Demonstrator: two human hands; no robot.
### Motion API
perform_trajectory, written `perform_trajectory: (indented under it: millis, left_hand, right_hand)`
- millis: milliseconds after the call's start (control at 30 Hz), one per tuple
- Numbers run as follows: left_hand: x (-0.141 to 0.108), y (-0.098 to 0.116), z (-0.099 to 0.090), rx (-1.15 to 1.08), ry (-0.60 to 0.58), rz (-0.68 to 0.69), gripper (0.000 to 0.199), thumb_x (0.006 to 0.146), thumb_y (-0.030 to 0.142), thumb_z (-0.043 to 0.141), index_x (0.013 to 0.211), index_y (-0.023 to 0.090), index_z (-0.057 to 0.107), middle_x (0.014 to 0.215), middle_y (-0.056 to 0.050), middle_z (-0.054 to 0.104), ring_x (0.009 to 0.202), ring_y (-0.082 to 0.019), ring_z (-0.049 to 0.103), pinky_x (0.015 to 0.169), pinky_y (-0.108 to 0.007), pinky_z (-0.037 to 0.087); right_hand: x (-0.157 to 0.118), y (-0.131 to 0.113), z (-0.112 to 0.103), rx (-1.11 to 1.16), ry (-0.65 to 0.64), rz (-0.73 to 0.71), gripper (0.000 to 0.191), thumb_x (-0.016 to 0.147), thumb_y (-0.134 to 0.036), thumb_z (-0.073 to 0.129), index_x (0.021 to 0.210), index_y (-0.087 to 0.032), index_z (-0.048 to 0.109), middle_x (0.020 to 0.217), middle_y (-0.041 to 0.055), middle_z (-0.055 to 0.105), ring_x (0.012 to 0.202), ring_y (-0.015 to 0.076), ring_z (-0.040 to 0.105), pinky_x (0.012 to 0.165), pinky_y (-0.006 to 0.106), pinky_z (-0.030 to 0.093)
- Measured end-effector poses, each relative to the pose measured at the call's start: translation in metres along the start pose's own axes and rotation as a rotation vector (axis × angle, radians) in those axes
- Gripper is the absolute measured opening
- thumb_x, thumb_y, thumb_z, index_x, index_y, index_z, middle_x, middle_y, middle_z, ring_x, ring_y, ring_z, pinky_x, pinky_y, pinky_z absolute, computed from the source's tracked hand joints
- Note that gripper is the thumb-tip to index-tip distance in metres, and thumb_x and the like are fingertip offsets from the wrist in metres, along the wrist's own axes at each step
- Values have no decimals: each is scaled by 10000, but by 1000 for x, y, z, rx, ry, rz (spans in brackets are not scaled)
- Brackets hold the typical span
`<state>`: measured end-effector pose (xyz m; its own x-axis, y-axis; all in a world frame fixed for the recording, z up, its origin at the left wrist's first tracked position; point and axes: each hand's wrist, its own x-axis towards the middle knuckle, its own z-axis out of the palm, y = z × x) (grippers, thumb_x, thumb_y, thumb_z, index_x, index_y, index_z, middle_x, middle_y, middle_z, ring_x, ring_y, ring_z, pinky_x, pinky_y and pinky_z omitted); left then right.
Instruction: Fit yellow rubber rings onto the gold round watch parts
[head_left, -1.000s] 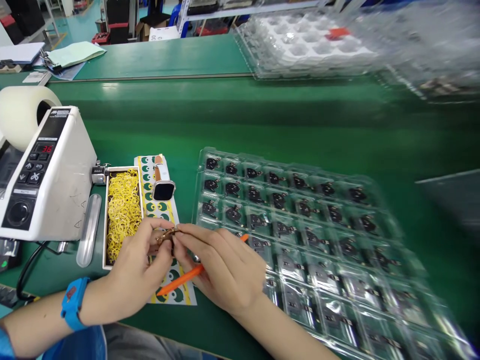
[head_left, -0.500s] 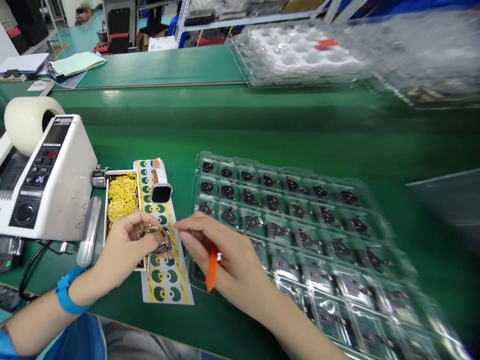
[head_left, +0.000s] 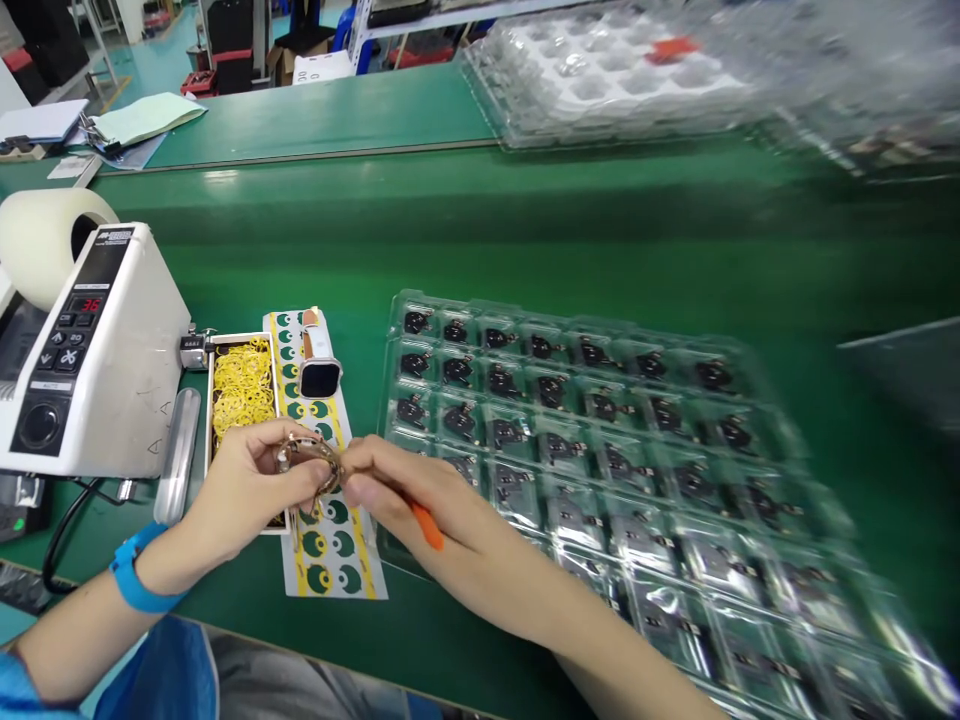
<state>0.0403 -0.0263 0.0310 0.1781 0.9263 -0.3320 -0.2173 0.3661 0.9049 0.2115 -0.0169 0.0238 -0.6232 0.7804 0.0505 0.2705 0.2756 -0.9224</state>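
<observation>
My left hand [head_left: 251,487], a blue band round its wrist, pinches a small ring-shaped, brown and gold part [head_left: 328,474] between thumb and fingers. Against the right edge of that ring are the closed fingertips of my right hand [head_left: 427,510]. A thin tool with an orange end [head_left: 427,524] is tucked in the right hand; its working tip is hidden by the fingers. Under both hands lies a white sticker sheet [head_left: 371,585] with green and yellow round shapes. On the sheet's upper part rests a smartwatch [head_left: 320,378] with a dark screen.
A narrow box [head_left: 274,345] of yellow rings [head_left: 242,385] stands left of the sheet, beside a clear oblong case [head_left: 178,455] and a white tape dispenser [head_left: 112,350]. Right lies a clear tray [head_left: 480,312] of black parts. Plastic trays [head_left: 600,75] sit on the back ledge.
My right hand has moved left and its fingertips now meet the ring-shaped part. The orange end has turned and shows less. The view has shifted slightly.
</observation>
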Motion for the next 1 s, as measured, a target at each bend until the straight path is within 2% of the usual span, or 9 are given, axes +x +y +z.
perform_trajectory:
  millis: [233, 333, 400, 533, 633, 733, 800, 900, 1000]
  left_hand:
    - [2, -1, -5, -6, -88, 82, 146, 736, 240, 749, 707, 132, 655, 638, 17, 564, 521, -62, 495, 484, -169, 426]
    - [2, -3, -7, 155, -51, 202, 109, 779, 223, 703, 719, 144, 658, 648, 9, 561, 532, -89, 507, 490, -206, 439]
    - [2, -8, -10, 431, 33, 458, 59, 816, 162, 646, 766, 157, 676, 659, 4, 545, 580, -113, 519, 504, -220, 437]
    - [4, -22, -15, 1037, 172, 1169, 218, 888, 56, 496, 1010, 143, 655, 660, 0, 506, 591, -133, 497, 484, -230, 413]
    - [4, -25, -15, 1284, 209, 1391, 223, 938, 93, 438, 1067, 131, 616, 682, -17, 559, 588, -144, 529, 497, -245, 444]
    - [-8, -23, -11, 1357, 184, 1253, 258, 959, 132, 410, 1128, 161, 603, 882, -79, 648, 792, -172, 627, 661, -269, 522]
    - [-24, -24, -10, 1283, 231, 1114, 276, 946, 143, 438, 1177, 171, 587, 1003, -113, 651, 920, -196, 631, 763, -301, 535]
    - [-55, -35, -20, 871, 438, 923, 212, 893, 245, 577, 1090, 180, 623, 939, -96, 658, 848, -199, 630, 714, -319, 534]
    - [-83, -45, -48, 259, 711, 579, 297, 859, 470, 600, 826, 176, 635, 684, -21, 612, 571, -136, 558, 502, -249, 444]
  right_hand:
    - [1, 4, 4, 36, 30, 6, 351, 985, -339, 328, 657, -214, 352, 578, -53, 332, 504, 104, 323, 488, 237, 274]
    - [1, 1, 6, 39, 107, 42, 396, 975, -378, 332, 616, -213, 350, 530, -58, 330, 471, 100, 307, 485, 252, 256]
    - [2, -1, 7, 75, 167, 109, 441, 960, -441, 355, 583, -213, 364, 505, -55, 342, 458, 100, 307, 483, 260, 250]
    - [5, -6, 7, 265, 146, 194, 526, 880, -613, 443, 549, -203, 440, 520, -26, 423, 501, 112, 371, 503, 254, 296]
    - [5, -5, 9, 443, 110, 234, 536, 803, -684, 528, 591, -192, 498, 535, -35, 423, 469, 94, 306, 464, 239, 271]
    - [3, -1, 11, 478, 141, 255, 531, 782, -694, 556, 620, -190, 513, 516, -53, 370, 437, 81, 228, 423, 228, 229]
    - [0, 2, 12, 356, 199, 180, 505, 816, -668, 532, 636, -196, 528, 526, -35, 405, 439, 96, 294, 422, 231, 264]
    - [-5, 7, 9, 34, 315, 8, 385, 878, -567, 507, 717, -221, 561, 609, 10, 536, 484, 139, 445, 448, 250, 350]
    - [-8, 11, 7, -229, 375, -109, 224, 903, -437, 524, 795, -245, 563, 678, 22, 589, 485, 147, 470, 478, 262, 389]
